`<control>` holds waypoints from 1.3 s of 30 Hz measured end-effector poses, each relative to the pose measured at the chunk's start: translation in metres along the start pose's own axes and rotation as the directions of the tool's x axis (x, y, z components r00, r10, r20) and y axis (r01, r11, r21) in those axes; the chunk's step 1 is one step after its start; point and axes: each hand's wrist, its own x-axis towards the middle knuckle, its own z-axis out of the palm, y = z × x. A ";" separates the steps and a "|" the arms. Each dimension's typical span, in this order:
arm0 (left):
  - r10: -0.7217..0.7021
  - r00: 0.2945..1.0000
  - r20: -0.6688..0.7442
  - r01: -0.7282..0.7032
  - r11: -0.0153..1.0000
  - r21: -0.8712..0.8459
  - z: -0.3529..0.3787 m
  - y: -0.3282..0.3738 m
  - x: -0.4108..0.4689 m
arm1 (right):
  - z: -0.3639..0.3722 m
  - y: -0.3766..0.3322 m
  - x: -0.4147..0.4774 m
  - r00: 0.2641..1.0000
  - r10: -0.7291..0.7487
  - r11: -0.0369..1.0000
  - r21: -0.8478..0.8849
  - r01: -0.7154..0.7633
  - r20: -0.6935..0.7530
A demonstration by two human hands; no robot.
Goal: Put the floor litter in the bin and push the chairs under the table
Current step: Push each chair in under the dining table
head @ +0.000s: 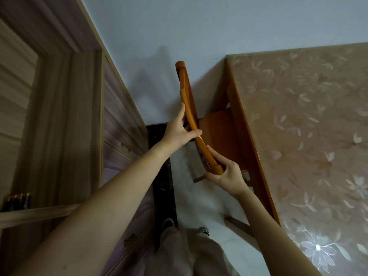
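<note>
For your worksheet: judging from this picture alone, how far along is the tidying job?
Done: no litter shows on the visible floor, though no bin is in view. In hand: the left hand and right hand grip the chair top rail, its seat partly under the table. Left: pushing it fully in; other chairs unseen.

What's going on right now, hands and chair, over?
Left hand and right hand both gripping chair's top rail. Seat partly under table. Nothing seen blocking; no litter in view.

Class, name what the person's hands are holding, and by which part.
Both hands, left hand and right hand, grip the wooden chair by its curved top rail.
</note>
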 end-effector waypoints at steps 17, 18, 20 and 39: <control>-0.027 1.000 0.009 0.027 1.000 -0.016 0.028 0.003 0.001 | -0.029 0.015 -0.008 0.997 0.071 0.997 -0.027 -0.070 0.031; -0.026 1.000 0.011 0.026 1.000 -0.018 0.031 0.003 0.002 | -0.033 0.017 -0.008 0.997 0.074 0.997 -0.016 -0.074 0.034; -0.022 1.000 0.012 0.022 1.000 -0.008 0.033 0.004 0.006 | -0.035 0.018 -0.006 0.996 0.077 0.997 -0.001 -0.077 0.037; 0.007 0.998 0.065 -0.006 1.000 -0.011 0.050 0.023 0.051 | -0.059 0.034 0.024 0.996 0.085 0.993 0.087 -0.083 -0.030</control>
